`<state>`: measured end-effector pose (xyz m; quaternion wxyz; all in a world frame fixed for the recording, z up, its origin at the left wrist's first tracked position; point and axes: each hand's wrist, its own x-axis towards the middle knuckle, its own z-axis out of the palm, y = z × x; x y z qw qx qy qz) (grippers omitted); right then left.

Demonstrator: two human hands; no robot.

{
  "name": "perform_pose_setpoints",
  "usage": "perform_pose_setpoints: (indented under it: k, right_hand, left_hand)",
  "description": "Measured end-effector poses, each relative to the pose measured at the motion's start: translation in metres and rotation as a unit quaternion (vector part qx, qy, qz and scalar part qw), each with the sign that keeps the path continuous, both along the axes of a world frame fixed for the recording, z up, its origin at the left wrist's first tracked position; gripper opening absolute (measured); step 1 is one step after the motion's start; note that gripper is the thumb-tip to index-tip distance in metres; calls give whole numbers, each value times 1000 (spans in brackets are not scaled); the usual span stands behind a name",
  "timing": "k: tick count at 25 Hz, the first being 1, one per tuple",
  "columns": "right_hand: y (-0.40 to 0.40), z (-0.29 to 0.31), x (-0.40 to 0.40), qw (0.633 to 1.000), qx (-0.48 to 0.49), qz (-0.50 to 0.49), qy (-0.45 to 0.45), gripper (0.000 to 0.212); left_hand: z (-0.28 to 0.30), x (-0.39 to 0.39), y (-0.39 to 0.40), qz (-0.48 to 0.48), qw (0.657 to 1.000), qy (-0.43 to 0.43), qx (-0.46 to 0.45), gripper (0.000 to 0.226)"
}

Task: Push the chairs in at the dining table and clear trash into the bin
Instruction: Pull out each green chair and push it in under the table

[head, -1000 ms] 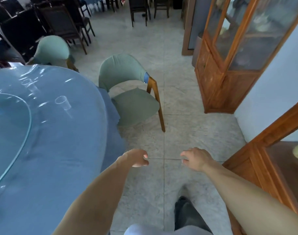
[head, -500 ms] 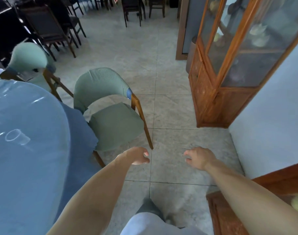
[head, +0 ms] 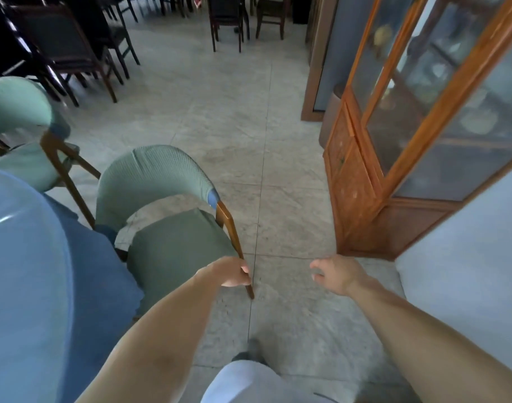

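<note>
A green-covered chair (head: 173, 245) with wooden legs stands pulled out from the round dining table (head: 30, 271), which wears a blue cloth under clear plastic. Its curved back faces away from me. A second green chair (head: 19, 112) stands further along the table at the far left. My left hand (head: 233, 271) hovers with loosely curled fingers over the near chair's front right leg and holds nothing. My right hand (head: 337, 274) hangs in the air over the floor tiles, fingers relaxed and empty. No trash or bin shows.
A wooden glass-fronted cabinet (head: 365, 184) stands against the right wall, leaving a tiled aisle (head: 263, 141) between it and the chairs. Dark wooden chairs (head: 71, 50) crowd the far left and back. My foot (head: 249, 353) is on the floor below.
I have walked forward along the table; the green chair is now much closer, right under my left hand. Both hands keep the same loose, empty posture.
</note>
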<state>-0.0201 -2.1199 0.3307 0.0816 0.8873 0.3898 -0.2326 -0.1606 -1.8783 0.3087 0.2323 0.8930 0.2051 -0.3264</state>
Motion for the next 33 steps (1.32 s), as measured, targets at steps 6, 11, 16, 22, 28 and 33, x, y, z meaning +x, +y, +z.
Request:
perform_pose_setpoints:
  k: [6,11,16,22,28,33]
  right_hand:
    - [80,12,88,999,-13,32,7,43]
    - [140,4,155,997,3,73,18,42]
    - [196,-9,248,991,-6,134,30,44]
    - [241,-6,380,981,-36,188,27,44]
    - [306,-15,444,965,-59,255,20,41]
    - [408,-32,433,935,-43,351,42,37]
  left_hand:
    - [9,70,49,-1,1000,3,-18,47]
    - [2,116,96,54,998,15,-2,47]
    - [-3,187,124,99,994,40,-2,46]
    - [-4,285,148,197,979,46,-15,48]
    - [-10,320,176,295,954,35,-34,52]
    - [-23,296,234,379,925,33,-21,51]
